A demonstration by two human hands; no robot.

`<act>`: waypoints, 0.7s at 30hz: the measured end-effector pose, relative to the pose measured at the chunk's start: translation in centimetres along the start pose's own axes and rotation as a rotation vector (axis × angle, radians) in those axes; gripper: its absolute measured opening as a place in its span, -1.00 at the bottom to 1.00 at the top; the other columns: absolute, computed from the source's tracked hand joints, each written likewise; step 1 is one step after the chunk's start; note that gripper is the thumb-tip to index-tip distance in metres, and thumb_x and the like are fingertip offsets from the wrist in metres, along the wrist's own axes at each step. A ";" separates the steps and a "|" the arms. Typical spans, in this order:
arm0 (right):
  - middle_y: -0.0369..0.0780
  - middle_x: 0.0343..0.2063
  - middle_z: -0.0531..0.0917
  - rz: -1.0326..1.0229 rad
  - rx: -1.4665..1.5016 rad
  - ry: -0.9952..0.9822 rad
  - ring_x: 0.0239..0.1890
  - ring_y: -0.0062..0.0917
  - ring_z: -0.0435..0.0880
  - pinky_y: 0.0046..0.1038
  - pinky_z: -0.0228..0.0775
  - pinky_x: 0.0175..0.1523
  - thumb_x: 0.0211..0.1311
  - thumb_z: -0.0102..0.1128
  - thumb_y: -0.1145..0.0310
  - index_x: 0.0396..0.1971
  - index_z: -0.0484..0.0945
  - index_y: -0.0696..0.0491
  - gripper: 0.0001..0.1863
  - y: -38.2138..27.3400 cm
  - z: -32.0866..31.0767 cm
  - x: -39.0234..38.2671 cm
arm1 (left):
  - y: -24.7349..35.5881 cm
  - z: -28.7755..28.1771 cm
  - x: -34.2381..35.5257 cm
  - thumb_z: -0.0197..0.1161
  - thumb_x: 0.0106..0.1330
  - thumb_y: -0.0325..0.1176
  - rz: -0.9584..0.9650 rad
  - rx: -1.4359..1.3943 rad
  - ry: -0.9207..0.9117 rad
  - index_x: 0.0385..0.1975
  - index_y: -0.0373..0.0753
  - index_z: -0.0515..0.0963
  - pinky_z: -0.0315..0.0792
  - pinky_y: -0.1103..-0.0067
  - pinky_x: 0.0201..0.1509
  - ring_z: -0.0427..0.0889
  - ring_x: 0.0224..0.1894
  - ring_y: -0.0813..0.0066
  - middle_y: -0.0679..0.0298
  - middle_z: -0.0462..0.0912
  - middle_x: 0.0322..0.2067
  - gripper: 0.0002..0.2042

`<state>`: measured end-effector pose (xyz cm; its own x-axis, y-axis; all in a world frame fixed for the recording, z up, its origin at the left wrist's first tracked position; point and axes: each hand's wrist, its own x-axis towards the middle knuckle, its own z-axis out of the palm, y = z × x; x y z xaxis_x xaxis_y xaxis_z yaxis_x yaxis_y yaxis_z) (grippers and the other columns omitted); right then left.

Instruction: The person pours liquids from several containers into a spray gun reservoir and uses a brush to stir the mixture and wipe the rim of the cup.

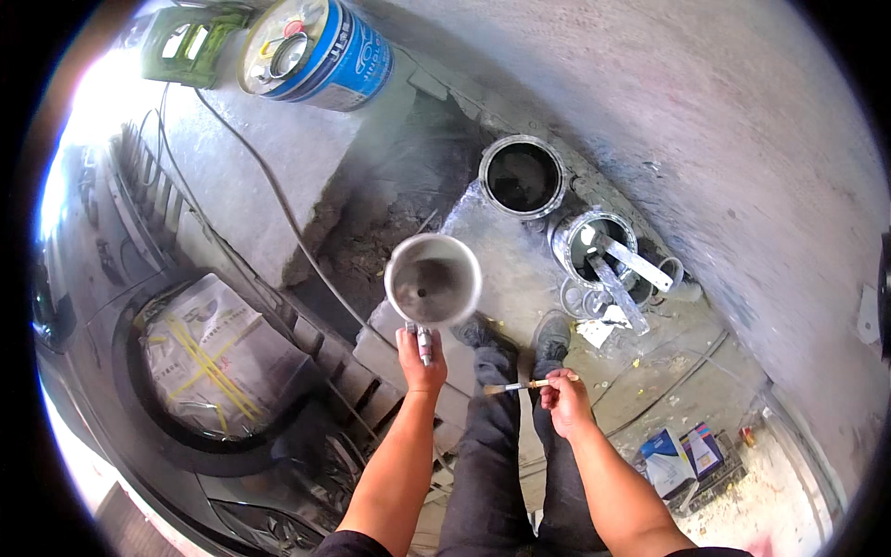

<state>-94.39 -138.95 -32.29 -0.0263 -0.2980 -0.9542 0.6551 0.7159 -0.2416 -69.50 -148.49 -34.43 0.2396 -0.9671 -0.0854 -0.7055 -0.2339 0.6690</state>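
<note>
My left hand [422, 369] is closed round the lower part of a spray gun [424, 345]. On the gun sits a round, lidless metal cup [471, 278]; a small dark hole shows at its bottom and greyish residue coats its inside. My right hand [568, 406] pinches the handle of a small paintbrush [520, 385], its bristles pointing left, below the cup and apart from it. Beyond my hands stands an open can [561, 190] with dark liquid in it. Closer to the wall, another open can [563, 249] has flat, paint-smeared stirring sticks [617, 292] leaning in it.
At left, a dark car has its wheel covered with paper [200, 357] and yellow tape. A hose [278, 190] crosses the floor. A blue bucket [339, 65] and a green container [186, 46] stand at the far left. A wall [724, 148] and small boxes [668, 459] lie to the right.
</note>
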 end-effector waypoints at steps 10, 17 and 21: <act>-0.27 -0.61 0.55 0.050 -0.016 0.033 -0.64 -0.62 0.46 -0.56 0.32 -0.53 0.15 0.08 0.37 -0.33 0.47 0.06 -0.88 1.6 -3.8 -1.2 | 1.8 1.1 -5.5 0.15 0.02 -0.59 0.109 0.067 -0.266 -0.30 -0.33 0.38 0.31 0.25 -0.25 0.38 -0.31 -0.09 0.02 0.40 -0.37 -0.77; -0.26 -0.62 0.55 0.036 0.057 0.055 -0.66 -0.63 0.47 -0.57 0.33 -0.55 0.16 0.12 0.41 -0.35 0.48 0.06 -0.91 2.3 -5.9 -1.1 | 3.8 3.4 -7.5 0.11 0.06 -0.56 -0.083 -0.012 -0.286 -0.30 -0.31 0.41 0.29 0.26 -0.23 0.38 -0.32 0.00 0.06 0.44 -0.40 -0.81; -0.26 -0.61 0.56 0.038 0.066 0.037 -0.66 -0.64 0.47 -0.59 0.33 -0.56 0.16 0.14 0.40 -0.36 0.48 0.05 -0.91 2.2 -5.7 -1.4 | 3.2 4.7 -8.9 0.14 0.01 -0.55 -0.078 0.148 -0.304 -0.38 -0.29 0.41 0.27 0.25 -0.23 0.38 -0.32 0.01 0.08 0.44 -0.39 -0.84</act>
<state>-97.24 -133.37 -32.45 -0.0278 -0.2474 -0.9685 0.7044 0.6826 -0.1946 -77.04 -141.14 -35.04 0.1022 -0.9262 -0.3630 -0.7875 -0.2982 0.5393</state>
